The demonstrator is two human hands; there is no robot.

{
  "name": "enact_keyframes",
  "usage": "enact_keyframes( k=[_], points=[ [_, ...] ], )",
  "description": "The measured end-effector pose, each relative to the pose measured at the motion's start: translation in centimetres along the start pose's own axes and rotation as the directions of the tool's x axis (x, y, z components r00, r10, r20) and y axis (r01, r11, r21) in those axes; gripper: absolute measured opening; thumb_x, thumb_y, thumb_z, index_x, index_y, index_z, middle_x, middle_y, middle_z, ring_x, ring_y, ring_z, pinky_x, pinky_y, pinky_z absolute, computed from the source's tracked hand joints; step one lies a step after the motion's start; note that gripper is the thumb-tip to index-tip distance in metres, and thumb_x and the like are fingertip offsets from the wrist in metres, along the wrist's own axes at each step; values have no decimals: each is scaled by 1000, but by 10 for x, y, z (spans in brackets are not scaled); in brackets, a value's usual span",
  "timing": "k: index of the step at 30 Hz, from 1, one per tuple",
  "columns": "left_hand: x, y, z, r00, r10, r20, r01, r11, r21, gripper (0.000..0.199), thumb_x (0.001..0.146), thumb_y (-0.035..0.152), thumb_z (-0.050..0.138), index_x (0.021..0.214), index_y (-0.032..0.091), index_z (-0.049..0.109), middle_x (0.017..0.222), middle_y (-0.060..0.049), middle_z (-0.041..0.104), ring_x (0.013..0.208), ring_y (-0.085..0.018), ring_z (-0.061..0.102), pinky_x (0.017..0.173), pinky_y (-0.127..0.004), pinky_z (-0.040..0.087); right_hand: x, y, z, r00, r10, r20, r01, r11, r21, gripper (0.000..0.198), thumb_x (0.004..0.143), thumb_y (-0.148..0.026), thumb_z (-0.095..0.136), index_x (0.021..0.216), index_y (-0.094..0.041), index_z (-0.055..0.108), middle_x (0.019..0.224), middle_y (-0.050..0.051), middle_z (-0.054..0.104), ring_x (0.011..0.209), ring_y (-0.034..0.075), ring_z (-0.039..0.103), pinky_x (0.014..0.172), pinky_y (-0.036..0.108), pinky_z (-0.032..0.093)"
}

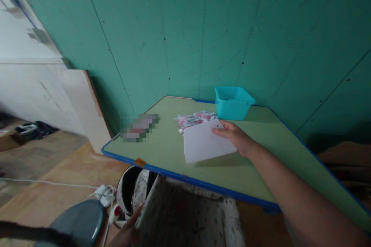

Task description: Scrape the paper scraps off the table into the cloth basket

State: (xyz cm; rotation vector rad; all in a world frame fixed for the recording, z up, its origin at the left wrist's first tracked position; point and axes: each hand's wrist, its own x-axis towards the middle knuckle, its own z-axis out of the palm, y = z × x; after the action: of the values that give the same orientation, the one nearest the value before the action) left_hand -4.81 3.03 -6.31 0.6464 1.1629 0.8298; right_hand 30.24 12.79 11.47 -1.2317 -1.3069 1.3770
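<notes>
My right hand (233,135) pinches a white sheet of stiff paper (205,144) by its upper right corner, near a small dark hole, and holds it over the table. Just behind the sheet lies a pile of small pink-and-white packets or scraps (195,119); their kind is too blurred to tell. At the bottom edge, my left hand (127,235) is partly cut off and grips the left rim of an open white box with dark spots (232,220), below the table's front edge. The box's inside is dark.
A turquoise plastic bin (233,108) stands at the back of the pale green, blue-edged table (165,142), against the green wall. A pixelated flat item lies at left. Below are a spotted bag (142,185), a power strip (104,195) with cords, and a grey stool (81,220).
</notes>
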Motion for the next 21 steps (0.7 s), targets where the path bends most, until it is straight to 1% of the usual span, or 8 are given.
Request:
enact_keyframes(
  k=[3,7,10,13,16,18,19,21],
  points=[
    [1,-1,-2,999,43,-21,-42,996,80,26,46,2,63,66,19,65,50,1,61,48,-17,53,45,-26,40,1,3,0,999,14,34,-13,999,-33,29,65,-31,59,91,-19,54,70,0,62,50,9,52,44,19,35],
    [4,-6,-2,999,46,-16,-45,997,65,30,47,-1,60,69,19,66,53,1,64,43,-13,52,42,-23,37,0,7,2,992,42,123,-34,997,-63,29,66,-32,59,91,-18,53,71,0,61,50,9,52,44,18,36],
    [6,-9,-1,998,63,-29,-61,997,54,33,45,-4,58,67,19,66,50,2,63,44,-12,52,41,-21,36,-2,5,3,991,55,125,-49,998,-48,30,65,-32,59,91,-18,54,71,1,61,51,9,52,45,19,37],
    [6,-10,-1,998,62,-15,-61,997,43,35,44,-3,57,70,18,66,47,2,60,50,-15,54,42,-22,38,-1,0,2,999,22,48,-22,1000,0,30,64,-31,59,90,-19,55,72,1,62,51,10,52,46,20,37],
    [4,-7,0,997,70,-38,-69,997,44,38,43,-1,60,76,18,65,49,1,61,58,-19,57,44,-22,40,3,-4,-2,993,-47,-105,50,998,25,29,64,-31,57,92,-20,55,74,0,62,52,10,52,47,21,37],
    [0,-2,3,998,55,-41,-53,996,66,44,44,1,61,83,18,64,52,1,63,58,-19,57,46,-23,41,6,-4,-6,976,-82,-202,84,996,2,29,65,-30,56,92,-20,54,75,1,62,53,11,52,47,21,38],
    [-3,0,6,998,42,-42,-39,996,76,47,44,2,61,88,19,64,54,1,64,58,-20,57,47,-24,42,8,-3,-8,969,-92,-230,88,996,-26,28,66,-30,56,92,-19,54,76,1,62,54,11,53,47,21,38],
    [-13,6,15,997,35,-73,-30,997,68,53,45,3,60,95,19,62,58,0,67,64,-23,59,51,-27,45,11,0,-13,967,-102,-235,80,992,-99,27,66,-30,57,90,-18,55,79,2,63,57,12,54,49,21,39]
  ],
)
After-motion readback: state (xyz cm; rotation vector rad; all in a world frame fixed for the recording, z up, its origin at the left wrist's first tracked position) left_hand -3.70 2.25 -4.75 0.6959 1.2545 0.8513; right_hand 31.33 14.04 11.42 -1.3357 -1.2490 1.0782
